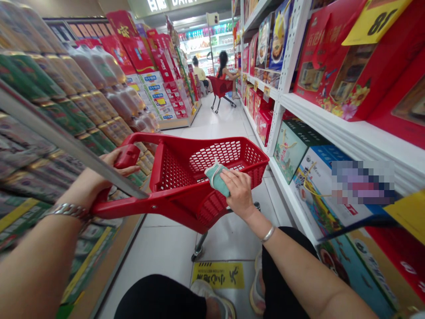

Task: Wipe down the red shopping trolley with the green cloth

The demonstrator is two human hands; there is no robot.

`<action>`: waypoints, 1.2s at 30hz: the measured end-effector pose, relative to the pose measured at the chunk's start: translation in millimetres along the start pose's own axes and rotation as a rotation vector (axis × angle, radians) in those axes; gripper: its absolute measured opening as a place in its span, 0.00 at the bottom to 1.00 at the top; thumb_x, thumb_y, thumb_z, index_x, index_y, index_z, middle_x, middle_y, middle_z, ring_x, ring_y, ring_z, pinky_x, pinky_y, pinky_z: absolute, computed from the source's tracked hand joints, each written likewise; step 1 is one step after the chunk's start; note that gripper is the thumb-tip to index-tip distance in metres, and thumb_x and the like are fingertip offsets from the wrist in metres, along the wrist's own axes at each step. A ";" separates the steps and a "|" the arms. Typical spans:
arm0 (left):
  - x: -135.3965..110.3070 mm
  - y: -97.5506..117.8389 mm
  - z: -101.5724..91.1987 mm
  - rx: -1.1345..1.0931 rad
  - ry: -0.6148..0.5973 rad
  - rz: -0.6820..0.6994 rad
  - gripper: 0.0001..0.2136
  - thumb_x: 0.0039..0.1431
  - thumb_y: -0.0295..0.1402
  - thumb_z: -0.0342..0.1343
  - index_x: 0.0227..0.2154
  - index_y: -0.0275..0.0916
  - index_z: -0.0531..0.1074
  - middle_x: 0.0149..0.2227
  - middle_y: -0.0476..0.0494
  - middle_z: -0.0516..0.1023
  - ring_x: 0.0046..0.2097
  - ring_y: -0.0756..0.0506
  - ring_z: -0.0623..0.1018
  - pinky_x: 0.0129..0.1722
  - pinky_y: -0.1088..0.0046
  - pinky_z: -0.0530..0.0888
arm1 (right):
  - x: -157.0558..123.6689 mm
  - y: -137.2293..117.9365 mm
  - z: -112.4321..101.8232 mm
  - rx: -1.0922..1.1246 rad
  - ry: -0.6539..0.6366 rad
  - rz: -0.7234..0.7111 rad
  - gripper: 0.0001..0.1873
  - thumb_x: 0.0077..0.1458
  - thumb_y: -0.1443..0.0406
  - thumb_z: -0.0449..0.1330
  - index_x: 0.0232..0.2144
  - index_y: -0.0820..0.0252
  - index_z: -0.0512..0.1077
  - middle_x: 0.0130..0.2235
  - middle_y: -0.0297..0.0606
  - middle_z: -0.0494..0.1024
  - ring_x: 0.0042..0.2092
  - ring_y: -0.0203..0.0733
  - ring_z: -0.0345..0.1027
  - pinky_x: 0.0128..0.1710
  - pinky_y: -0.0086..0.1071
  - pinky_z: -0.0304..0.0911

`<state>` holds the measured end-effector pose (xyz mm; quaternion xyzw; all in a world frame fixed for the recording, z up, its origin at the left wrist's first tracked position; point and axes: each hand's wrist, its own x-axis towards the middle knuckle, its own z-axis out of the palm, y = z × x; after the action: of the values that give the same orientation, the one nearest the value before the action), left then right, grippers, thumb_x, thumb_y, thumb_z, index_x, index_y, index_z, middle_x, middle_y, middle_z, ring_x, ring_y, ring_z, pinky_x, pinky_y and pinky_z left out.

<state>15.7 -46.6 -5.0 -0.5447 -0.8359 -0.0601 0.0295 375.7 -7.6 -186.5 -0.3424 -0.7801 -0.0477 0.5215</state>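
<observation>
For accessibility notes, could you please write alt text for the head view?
The left hand grips a red shopping basket while the right hand holds a teal cloth over it, in a supermarket aisle of gift boxes and cans.

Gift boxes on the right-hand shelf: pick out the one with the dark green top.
It's the box just ahead of the right hand, pale green in front. Its neighbours differ: small red ones farther along, a white-and-blue one nearer.

Red gift boxes [335,71]; canned drinks [43,97]
</observation>
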 end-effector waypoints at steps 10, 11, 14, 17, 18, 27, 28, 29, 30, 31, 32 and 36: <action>-4.9 8.6 -4.6 -0.002 -0.025 -0.031 0.43 0.50 0.55 0.56 0.66 0.37 0.56 0.49 0.34 0.76 0.45 0.39 0.77 0.47 0.63 0.75 | -5.9 50.3 -12.2 -0.157 -0.051 0.153 0.30 0.50 0.76 0.53 0.54 0.56 0.73 0.56 0.41 0.78 0.56 0.48 0.65 0.56 0.44 0.54; -5.2 9.0 -4.7 0.000 -0.022 -0.036 0.43 0.50 0.54 0.56 0.66 0.37 0.57 0.49 0.34 0.76 0.45 0.39 0.77 0.47 0.63 0.75 | -5.7 55.3 -13.4 -0.174 -0.047 0.179 0.29 0.50 0.76 0.53 0.54 0.56 0.74 0.56 0.41 0.78 0.56 0.49 0.65 0.56 0.44 0.54; -6.6 10.8 -5.7 -0.004 -0.022 -0.038 0.42 0.50 0.54 0.56 0.66 0.38 0.57 0.49 0.34 0.75 0.45 0.39 0.77 0.47 0.63 0.75 | -4.4 69.1 -16.9 -0.216 -0.033 0.250 0.28 0.51 0.76 0.54 0.53 0.56 0.74 0.55 0.42 0.78 0.55 0.50 0.65 0.55 0.44 0.54; -6.1 9.0 -5.2 -0.008 -0.021 -0.031 0.43 0.50 0.54 0.56 0.66 0.38 0.57 0.49 0.35 0.75 0.45 0.39 0.77 0.47 0.64 0.75 | -3.3 81.5 -20.3 -0.242 -0.019 0.317 0.27 0.51 0.76 0.54 0.53 0.57 0.74 0.55 0.43 0.78 0.55 0.50 0.66 0.55 0.45 0.54; -5.3 7.4 -4.5 -0.006 -0.021 -0.028 0.43 0.49 0.55 0.56 0.66 0.38 0.57 0.49 0.35 0.75 0.45 0.39 0.77 0.48 0.63 0.75 | -3.1 85.4 -21.4 -0.249 -0.013 0.341 0.28 0.51 0.75 0.53 0.53 0.57 0.74 0.55 0.44 0.78 0.54 0.50 0.66 0.55 0.45 0.54; -1.3 0.9 -0.8 -0.013 -0.024 -0.024 0.45 0.48 0.57 0.54 0.66 0.39 0.56 0.52 0.32 0.72 0.49 0.35 0.75 0.52 0.58 0.73 | -3.2 105.4 -27.0 -0.302 0.128 0.459 0.25 0.51 0.74 0.51 0.50 0.60 0.76 0.52 0.44 0.80 0.52 0.50 0.69 0.53 0.44 0.59; -1.8 1.8 -1.2 -0.026 -0.026 -0.020 0.44 0.48 0.56 0.55 0.66 0.38 0.56 0.52 0.32 0.73 0.48 0.36 0.76 0.52 0.59 0.73 | -2.5 102.8 -27.1 -0.292 0.160 0.443 0.25 0.52 0.73 0.51 0.50 0.60 0.76 0.52 0.45 0.80 0.51 0.50 0.69 0.53 0.44 0.59; -2.2 2.5 -1.6 -0.035 -0.026 -0.017 0.44 0.48 0.56 0.55 0.66 0.38 0.56 0.51 0.33 0.74 0.47 0.37 0.76 0.51 0.60 0.74 | -1.7 98.4 -26.9 -0.273 0.189 0.411 0.25 0.52 0.73 0.52 0.50 0.60 0.75 0.51 0.45 0.80 0.51 0.50 0.69 0.53 0.44 0.60; -2.4 3.0 -2.0 -0.038 -0.025 -0.016 0.44 0.48 0.56 0.55 0.66 0.37 0.57 0.51 0.33 0.74 0.46 0.38 0.76 0.50 0.61 0.74 | -0.9 92.0 -26.5 -0.245 0.211 0.367 0.24 0.53 0.72 0.52 0.51 0.61 0.75 0.51 0.45 0.80 0.52 0.50 0.69 0.54 0.44 0.60; -2.5 3.1 -2.3 -0.039 -0.021 -0.015 0.44 0.48 0.56 0.55 0.66 0.37 0.57 0.51 0.33 0.74 0.46 0.38 0.76 0.49 0.61 0.74 | -0.1 83.9 -25.7 -0.209 0.220 0.313 0.24 0.54 0.72 0.52 0.51 0.61 0.75 0.52 0.45 0.80 0.52 0.50 0.69 0.54 0.44 0.61; -2.3 3.0 -2.5 -0.034 -0.016 -0.014 0.44 0.48 0.56 0.56 0.66 0.37 0.57 0.51 0.33 0.74 0.45 0.38 0.77 0.49 0.62 0.74 | 0.4 74.0 -24.5 -0.169 0.215 0.258 0.23 0.55 0.71 0.52 0.52 0.60 0.75 0.52 0.45 0.80 0.53 0.49 0.69 0.54 0.44 0.61; -0.4 -0.2 -0.9 -0.008 -0.014 0.000 0.43 0.49 0.57 0.55 0.65 0.38 0.58 0.49 0.34 0.76 0.43 0.39 0.77 0.47 0.63 0.75 | 0.2 25.2 -15.4 -0.012 0.092 0.089 0.24 0.57 0.71 0.52 0.55 0.56 0.73 0.54 0.43 0.79 0.56 0.48 0.68 0.57 0.45 0.60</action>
<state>15.7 -47.2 -4.2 -0.5454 -0.8358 -0.0594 0.0213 402.4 5.0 -186.5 -0.3771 -0.7391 -0.0448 0.5563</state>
